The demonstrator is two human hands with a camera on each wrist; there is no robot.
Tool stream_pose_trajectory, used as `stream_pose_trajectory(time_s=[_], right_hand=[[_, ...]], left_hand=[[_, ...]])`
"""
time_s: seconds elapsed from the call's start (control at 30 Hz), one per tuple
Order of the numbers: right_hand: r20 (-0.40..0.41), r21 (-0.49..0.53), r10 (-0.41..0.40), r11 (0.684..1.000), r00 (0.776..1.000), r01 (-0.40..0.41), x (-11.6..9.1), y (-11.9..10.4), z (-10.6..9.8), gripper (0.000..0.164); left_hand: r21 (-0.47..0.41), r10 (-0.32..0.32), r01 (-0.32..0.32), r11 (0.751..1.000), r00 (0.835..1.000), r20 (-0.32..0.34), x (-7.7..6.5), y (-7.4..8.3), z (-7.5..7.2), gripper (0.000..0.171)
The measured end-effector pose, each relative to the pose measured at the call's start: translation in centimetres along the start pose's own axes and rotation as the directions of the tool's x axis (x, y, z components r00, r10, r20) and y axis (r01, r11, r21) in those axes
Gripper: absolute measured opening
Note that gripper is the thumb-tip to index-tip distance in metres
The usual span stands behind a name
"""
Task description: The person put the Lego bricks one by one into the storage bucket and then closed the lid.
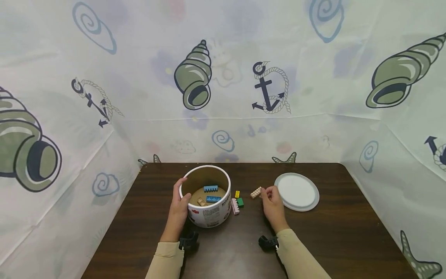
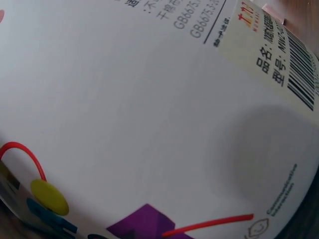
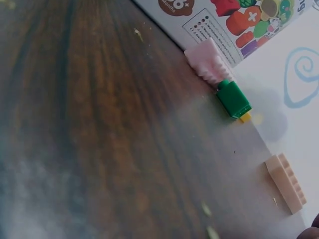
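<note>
A white round tub (image 1: 210, 215) with printed sides stands on the table, and my left hand (image 1: 179, 207) grips its near-left rim, thumb over the edge. Inside lie two blue toy bricks, one farther back (image 1: 210, 188), and a small tan brick (image 1: 201, 202). To the right of the tub, my right hand (image 1: 273, 205) has its fingers loosely bent, fingertips right at one end of a tan studded brick (image 1: 256, 192). In the right wrist view the whole length of this tan brick (image 3: 286, 183) shows, a fingertip (image 3: 311, 233) just below its end.
Beside the tub sit a pink brick (image 1: 235, 206), a green brick (image 1: 240, 202) and a yellow brick (image 1: 237, 194). A round white lid (image 1: 297, 190) lies to the right of my right hand. Patterned white sheeting (image 1: 237, 139) rises behind the dark wooden table (image 1: 348, 232).
</note>
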State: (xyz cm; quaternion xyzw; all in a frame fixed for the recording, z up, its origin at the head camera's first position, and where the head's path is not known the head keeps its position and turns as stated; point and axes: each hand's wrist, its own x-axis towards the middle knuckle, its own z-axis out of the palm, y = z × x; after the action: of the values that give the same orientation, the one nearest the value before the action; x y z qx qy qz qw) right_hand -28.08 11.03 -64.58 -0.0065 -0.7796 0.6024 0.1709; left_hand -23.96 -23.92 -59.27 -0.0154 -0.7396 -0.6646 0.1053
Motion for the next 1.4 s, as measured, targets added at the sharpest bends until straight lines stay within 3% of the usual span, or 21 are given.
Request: stream_pose_trajectory(time_s=[0.17, 0.33, 0.47, 0.63, 0.83, 0.97, 1.03, 1.1, 1.13, 1.2, 1.3, 1.33, 1.4], right_hand=[[0.007, 0.008, -0.017, 1.000, 1.000, 0.017, 0.0, -0.3, 0.1, 0.009], [-0.009, 0.020, 0.022, 1.000, 1.000, -0.022, 0.0, -0.7, 0.3, 0.019], [0.047, 0.186, 0.088, 0.978, 0.995, -0.095, -0.4, -2.6, 0.7, 0.029], [0.160, 0.458, 0.075, 0.877, 0.984, -0.141, -0.1, -7.5, 1.8, 0.029], [0.303, 0.621, -0.026, 0.763, 0.953, -0.177, 1.9, -14.8, 4.2, 0.018], [0.436, 0.676, -0.038, 0.674, 0.899, -0.299, 4.0, -18.9, 7.0, 0.019], [0.504, 0.690, -0.036, 0.618, 0.863, -0.377, 5.0, -19.9, 8.6, 0.021], [0.554, 0.682, -0.019, 0.583, 0.832, -0.441, 5.9, -19.7, 10.6, 0.024], [0.569, 0.663, -0.002, 0.593, 0.822, -0.457, 6.1, -19.3, 11.5, 0.024], [0.570, 0.585, 0.039, 0.682, 0.821, -0.439, 6.2, -18.4, 13.1, 0.020], [0.517, 0.409, 0.114, 0.838, 0.848, -0.362, 5.6, -17.3, 14.8, 0.016], [0.494, 0.349, 0.130, 0.876, 0.860, -0.333, 5.4, -17.2, 15.1, 0.015], [0.463, 0.265, 0.154, 0.916, 0.873, -0.302, 5.0, -17.1, 15.6, 0.014]], left_hand=[[0.005, -0.010, 0.010, 1.000, 1.000, -0.009, 0.0, 0.2, 0.0, 0.057], [0.001, -0.019, 0.019, 1.000, 1.000, -0.002, 0.1, 0.1, 0.0, 0.059], [0.005, -0.018, 0.018, 1.000, 1.000, -0.002, 0.0, -0.2, 0.1, 0.058], [0.011, -0.005, 0.005, 1.000, 1.000, 0.005, 0.0, -0.5, 0.1, 0.057], [0.008, 0.023, -0.023, 1.000, 1.000, 0.001, 0.1, -0.5, 0.0, 0.057], [0.000, 0.038, -0.038, 0.999, 0.999, -0.001, 0.3, -0.5, -0.3, 0.058], [0.001, 0.048, -0.048, 0.999, 0.999, 0.004, 0.6, -0.4, -0.4, 0.058], [0.007, 0.058, -0.058, 0.998, 0.998, 0.009, 0.9, -0.4, -0.5, 0.059], [0.011, 0.060, -0.060, 0.998, 0.998, 0.011, 1.0, -0.4, -0.5, 0.059], [0.020, 0.055, -0.055, 0.998, 0.998, 0.011, 1.0, -0.5, -0.5, 0.059], [0.011, 0.045, -0.045, 0.999, 0.999, 0.010, 0.9, -0.6, -0.4, 0.059], [0.008, 0.044, -0.044, 0.999, 0.999, 0.010, 0.7, -0.7, -0.3, 0.059], [0.007, 0.038, -0.038, 0.999, 0.999, 0.013, 0.4, -0.8, -0.3, 0.059]])
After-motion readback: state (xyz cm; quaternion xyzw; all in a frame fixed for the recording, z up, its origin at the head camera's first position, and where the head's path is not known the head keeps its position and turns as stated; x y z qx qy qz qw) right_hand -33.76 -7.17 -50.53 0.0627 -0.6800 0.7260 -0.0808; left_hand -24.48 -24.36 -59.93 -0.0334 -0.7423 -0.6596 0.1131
